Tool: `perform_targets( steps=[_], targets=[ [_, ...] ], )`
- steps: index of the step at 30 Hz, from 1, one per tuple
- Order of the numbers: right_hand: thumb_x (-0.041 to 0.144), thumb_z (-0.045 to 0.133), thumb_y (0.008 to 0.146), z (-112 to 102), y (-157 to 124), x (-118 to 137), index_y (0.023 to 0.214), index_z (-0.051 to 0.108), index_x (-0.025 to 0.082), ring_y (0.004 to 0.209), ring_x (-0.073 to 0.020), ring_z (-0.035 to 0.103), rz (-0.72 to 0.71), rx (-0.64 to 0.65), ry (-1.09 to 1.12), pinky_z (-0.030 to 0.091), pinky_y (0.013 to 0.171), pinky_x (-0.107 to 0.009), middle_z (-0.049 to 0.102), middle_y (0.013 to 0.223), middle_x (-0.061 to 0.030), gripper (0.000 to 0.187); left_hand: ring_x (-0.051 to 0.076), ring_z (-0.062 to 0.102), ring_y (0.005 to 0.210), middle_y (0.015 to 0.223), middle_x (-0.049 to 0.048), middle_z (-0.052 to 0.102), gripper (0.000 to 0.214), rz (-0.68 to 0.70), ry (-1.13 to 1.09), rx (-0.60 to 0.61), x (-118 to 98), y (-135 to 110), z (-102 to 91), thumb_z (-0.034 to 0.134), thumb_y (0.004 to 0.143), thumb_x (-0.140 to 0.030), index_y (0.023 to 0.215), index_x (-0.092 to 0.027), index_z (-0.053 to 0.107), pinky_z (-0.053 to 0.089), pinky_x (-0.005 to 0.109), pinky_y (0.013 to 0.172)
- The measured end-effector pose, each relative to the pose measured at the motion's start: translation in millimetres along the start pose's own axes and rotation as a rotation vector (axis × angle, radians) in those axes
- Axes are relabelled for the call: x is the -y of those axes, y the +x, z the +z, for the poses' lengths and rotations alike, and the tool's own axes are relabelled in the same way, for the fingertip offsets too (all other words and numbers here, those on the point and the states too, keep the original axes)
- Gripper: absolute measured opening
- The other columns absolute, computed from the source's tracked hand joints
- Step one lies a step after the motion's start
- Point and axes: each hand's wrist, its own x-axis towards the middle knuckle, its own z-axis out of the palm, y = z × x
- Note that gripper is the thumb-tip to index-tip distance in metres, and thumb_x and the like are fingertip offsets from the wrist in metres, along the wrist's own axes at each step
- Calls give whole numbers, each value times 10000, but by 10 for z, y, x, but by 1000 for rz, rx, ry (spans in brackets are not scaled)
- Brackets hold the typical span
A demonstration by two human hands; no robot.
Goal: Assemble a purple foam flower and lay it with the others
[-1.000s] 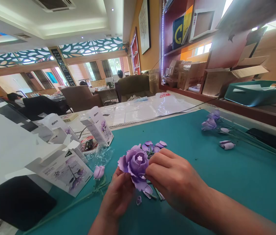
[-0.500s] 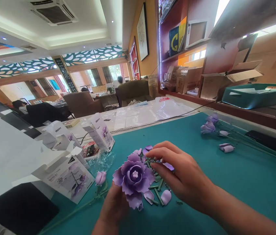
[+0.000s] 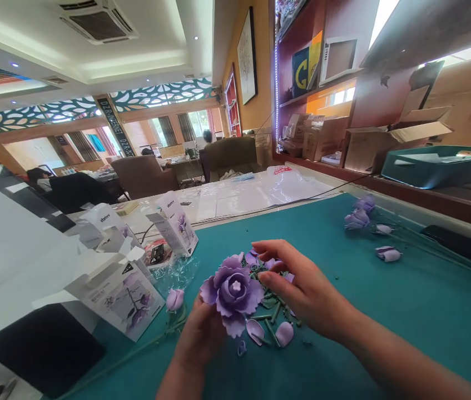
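My left hand grips the underside of a large purple toy flower and holds it just above the teal mat. My right hand reaches over a small pile of loose purple petals and green stem pieces beside the flower. Its fingers are curled down onto the pile; what they pinch is hidden. A small purple bud on a green stem lies left of the flower.
Open white product boxes and clear plastic wrap sit at the left. Finished purple flowers with long stems lie at the far right. A black pad is at the lower left. Armchairs and a seated person are in the background.
My right hand left the flower and moved right onto the pile of loose pieces. My left hand turned the flower so that it faces up.
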Motion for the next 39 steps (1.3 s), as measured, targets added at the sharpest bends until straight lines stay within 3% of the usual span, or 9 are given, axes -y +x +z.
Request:
perform_targets(
  steps=[3, 7, 11, 15, 18, 20, 28, 34, 39],
  targets=[
    [440, 479, 894, 39, -19, -174, 1256, 483, 228, 1056, -224, 538, 117, 29, 147, 499, 831, -383, 547, 1205, -95, 420, 234, 658, 1000, 881, 11, 750, 393, 19, -22, -7, 16, 34, -26, 846, 582, -283, 942, -237, 695, 505, 320, 894],
    [432, 492, 882, 148, -85, -375, 1205, 509, 205, 1024, -206, 547, 184, 43, 260, 488, 850, -370, 571, 1151, -91, 395, 156, 675, 766, 821, -21, 748, 386, 18, -58, -83, 0, 29, 14, 861, 542, -239, 896, -246, 708, 533, 241, 714],
    [319, 592, 800, 313, -128, -415, 1162, 537, 196, 945, -200, 561, 244, 67, 329, 493, 807, -368, 588, 1017, -61, 386, 143, 650, 709, 925, -21, 738, 451, 32, -91, -69, -13, -27, 110, 856, 546, -317, 962, -282, 685, 495, 218, 564],
    [201, 742, 626, 365, -141, -322, 1300, 433, 242, 1047, -226, 532, 241, 72, 378, 485, 817, -374, 530, 1165, -74, 743, 165, 640, 732, 1062, 13, 708, 484, 59, -54, -15, 4, -94, 192, 806, 611, -348, 1061, -294, 637, 467, 241, 543],
    [192, 824, 528, 304, -167, -259, 1383, 319, 289, 1214, -260, 438, 121, 50, 390, 430, 935, -421, 424, 1357, -95, 997, 147, 630, 733, 972, -7, 708, 438, 80, -22, -14, 16, -121, 210, 783, 638, -316, 1045, -285, 623, 473, 238, 599],
    [227, 847, 522, 264, -191, -236, 1406, 283, 306, 1279, -277, 381, 78, 35, 387, 400, 981, -453, 369, 1418, -103, 1052, 130, 618, 714, 876, -25, 692, 435, 95, 12, -25, 24, -123, 213, 766, 655, -276, 1057, -277, 600, 465, 229, 616],
    [280, 843, 538, 306, -240, -218, 1424, 270, 316, 1352, -307, 286, 189, 77, 552, 472, 921, -430, 254, 1491, -113, 1056, 94, 561, 581, 761, -25, 647, 559, 160, 263, -147, 89, -74, 242, 784, 586, -278, 1069, -220, 510, 404, 211, 550],
    [350, 835, 559, 356, -232, -315, 1390, 357, 294, 1306, -299, 370, 306, 22, 569, 339, 1057, -488, 354, 1448, -105, 960, 99, 565, 555, 739, -12, 669, 563, 225, 454, -226, 103, -31, 208, 768, 546, -236, 1041, -201, 503, 394, 206, 521],
    [404, 817, 589, 446, -212, -419, 1356, 405, 296, 1087, -273, 564, 420, -7, 786, 498, 854, -406, 507, 1293, -103, 878, 132, 597, 627, 766, -8, 670, 523, 277, 644, -282, 79, -41, 330, 725, 559, -167, 1038, -213, 519, 445, 245, 592]
  ],
)
